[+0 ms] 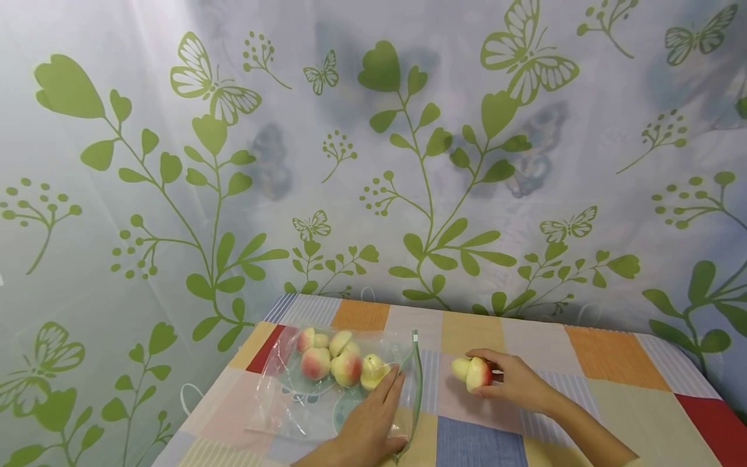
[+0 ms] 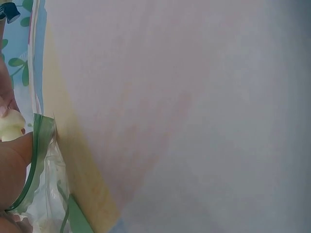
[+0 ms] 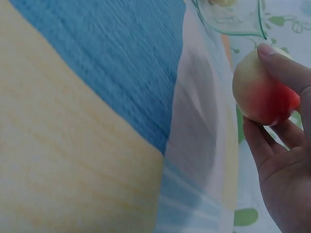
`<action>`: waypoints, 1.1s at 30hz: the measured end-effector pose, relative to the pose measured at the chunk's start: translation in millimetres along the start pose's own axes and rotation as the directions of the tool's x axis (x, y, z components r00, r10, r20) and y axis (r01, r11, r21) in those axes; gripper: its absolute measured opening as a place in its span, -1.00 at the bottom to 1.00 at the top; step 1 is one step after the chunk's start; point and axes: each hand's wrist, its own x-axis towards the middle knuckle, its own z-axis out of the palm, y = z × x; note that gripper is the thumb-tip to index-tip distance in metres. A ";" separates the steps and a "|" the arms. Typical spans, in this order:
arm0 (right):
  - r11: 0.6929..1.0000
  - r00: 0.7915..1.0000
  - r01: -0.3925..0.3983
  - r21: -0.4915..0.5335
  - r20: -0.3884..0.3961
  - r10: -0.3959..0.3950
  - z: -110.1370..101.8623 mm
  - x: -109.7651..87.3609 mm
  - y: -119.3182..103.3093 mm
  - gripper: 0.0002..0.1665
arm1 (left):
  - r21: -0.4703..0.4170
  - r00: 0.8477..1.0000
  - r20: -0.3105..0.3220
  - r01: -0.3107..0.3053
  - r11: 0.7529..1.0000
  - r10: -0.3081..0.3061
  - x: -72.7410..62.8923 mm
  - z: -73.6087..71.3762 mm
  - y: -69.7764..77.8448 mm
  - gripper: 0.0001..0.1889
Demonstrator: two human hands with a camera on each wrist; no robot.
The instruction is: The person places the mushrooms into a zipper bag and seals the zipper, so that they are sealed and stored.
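Note:
On the table lies a clear zip bag [image 1: 292, 415] with a green closure strip [image 1: 417, 383] along its right side. Several yellow-and-red peaches [image 1: 316, 364] are inside it, towards the far side. My left hand [image 1: 370, 415] rests on the bag near that strip, fingers extended. In the left wrist view the thumb [image 2: 19, 150] is right at the green strip. To the right of the bag, my right hand [image 1: 513, 381] grips a peach [image 3: 265, 90] between thumb and fingers. A pale yellow rounded part [image 1: 460, 368] shows at this peach's left in the head view.
A patchwork tablecloth [image 1: 478, 441] covers the table. Behind it hangs a pale curtain [image 1: 373, 194] printed with green leaves and butterflies. A thin white loop [image 1: 185, 397] sticks out at the table's left edge.

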 end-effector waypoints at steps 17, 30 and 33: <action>0.996 0.997 0.054 0.077 0.042 -0.057 48.5 29.8 -9.5 -0.25 | 0.027 1.000 -0.021 -0.008 1.000 0.008 -0.3 -1.5 1.4 0.25; 0.991 0.993 0.109 0.073 0.045 -0.112 71.1 46.2 -7.3 -0.15 | -0.019 1.000 0.017 0.022 1.000 -0.022 -0.7 -2.3 2.4 0.25; 0.990 0.991 0.117 0.078 0.056 -0.121 76.1 50.3 -6.2 -0.15 | -0.015 0.999 0.031 0.032 0.999 -0.031 -0.8 -2.6 2.9 0.24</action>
